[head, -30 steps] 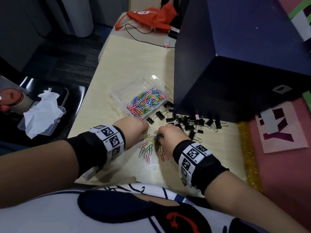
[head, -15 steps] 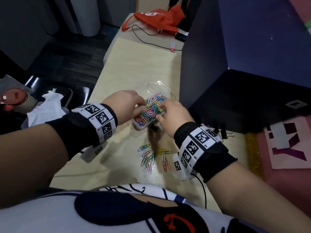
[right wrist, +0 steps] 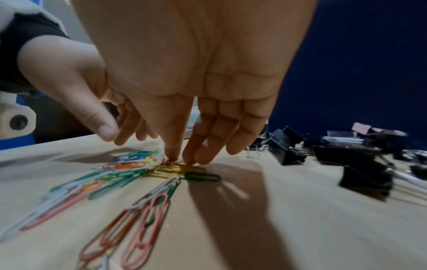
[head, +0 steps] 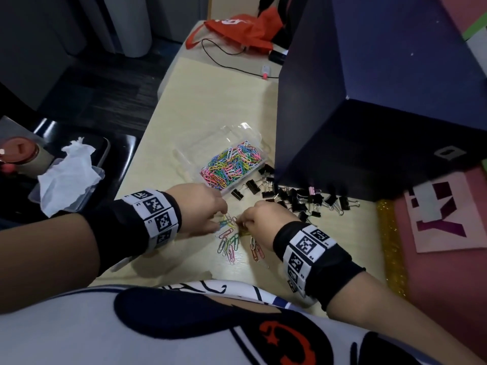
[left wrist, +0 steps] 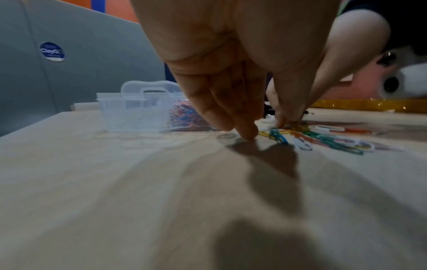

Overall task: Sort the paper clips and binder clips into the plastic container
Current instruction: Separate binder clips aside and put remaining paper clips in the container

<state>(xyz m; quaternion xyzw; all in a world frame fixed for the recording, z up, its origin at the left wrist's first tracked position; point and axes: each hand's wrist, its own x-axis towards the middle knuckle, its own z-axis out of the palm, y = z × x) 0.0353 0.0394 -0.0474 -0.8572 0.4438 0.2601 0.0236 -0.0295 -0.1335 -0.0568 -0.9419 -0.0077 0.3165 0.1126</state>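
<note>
A clear plastic container (head: 184,162) on the table holds a heap of coloured paper clips (head: 232,164). Near the table's front edge lie several loose paper clips (head: 232,243). My left hand (head: 224,219) reaches down to them with straight fingers, and its fingertips (left wrist: 249,133) touch the table beside a blue clip (left wrist: 278,136). My right hand (head: 242,223) has its thumb and fingertips (right wrist: 171,157) pinching yellow paper clips (right wrist: 166,171) that lie flat on the table. Black binder clips (head: 297,200) are scattered right of the container.
A tall dark blue box (head: 369,114) stands just behind the binder clips. A red bag (head: 237,30) and a black cable (head: 226,61) lie at the table's far end. To the left, beyond the table edge, sits a tray with crumpled tissue (head: 66,175).
Half a second ago both hands were up at the container over the clip heap. Both have come back toward me and down onto the loose paper clips.
</note>
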